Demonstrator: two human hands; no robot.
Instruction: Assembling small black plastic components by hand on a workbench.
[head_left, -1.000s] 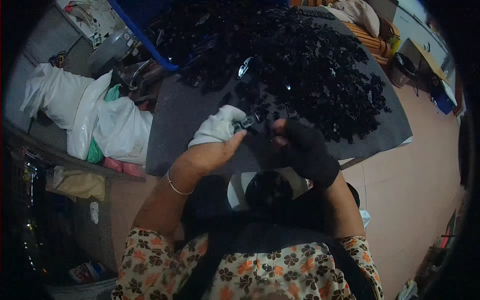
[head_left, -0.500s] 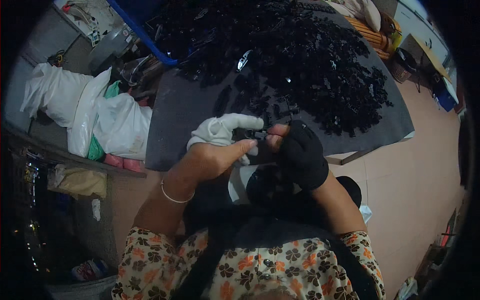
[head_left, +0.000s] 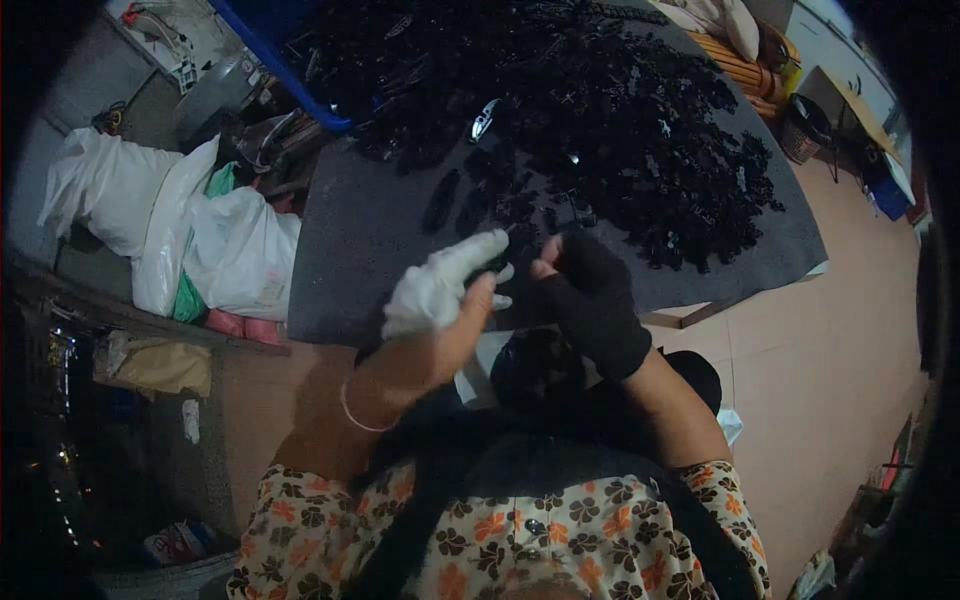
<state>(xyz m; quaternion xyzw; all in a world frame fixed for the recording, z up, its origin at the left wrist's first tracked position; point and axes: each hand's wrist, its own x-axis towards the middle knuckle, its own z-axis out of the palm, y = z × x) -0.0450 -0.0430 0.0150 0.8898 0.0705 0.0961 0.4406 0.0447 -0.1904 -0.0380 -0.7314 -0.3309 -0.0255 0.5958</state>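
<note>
My left hand (head_left: 440,290), in a white glove with the thumb bare, is closed over the near edge of the table, with its fingers and thumb curled round a small black part (head_left: 490,266), mostly hidden. Just to the right is my right hand (head_left: 598,305), in a black glove with bare fingertips. Its thumb and fingers are pinched together, and what they hold, if anything, cannot be made out. A narrow gap separates the hands. Beyond them a large heap of small black parts (head_left: 640,140) spreads over the grey-covered table (head_left: 350,230). A shiny silver, elongated piece (head_left: 484,121) lies on the heap.
A blue tray edge (head_left: 290,75) leans in at the table's far left. White sacks (head_left: 240,250) stand left of the table. Below the hands is a dark rounded object (head_left: 540,368). To the far right, a dark basket (head_left: 805,130) stands on the tiled floor (head_left: 800,400).
My hands have moved apart; the left shifted slightly left, and the part that was between them is no longer plainly in sight. The heap looks unchanged.
</note>
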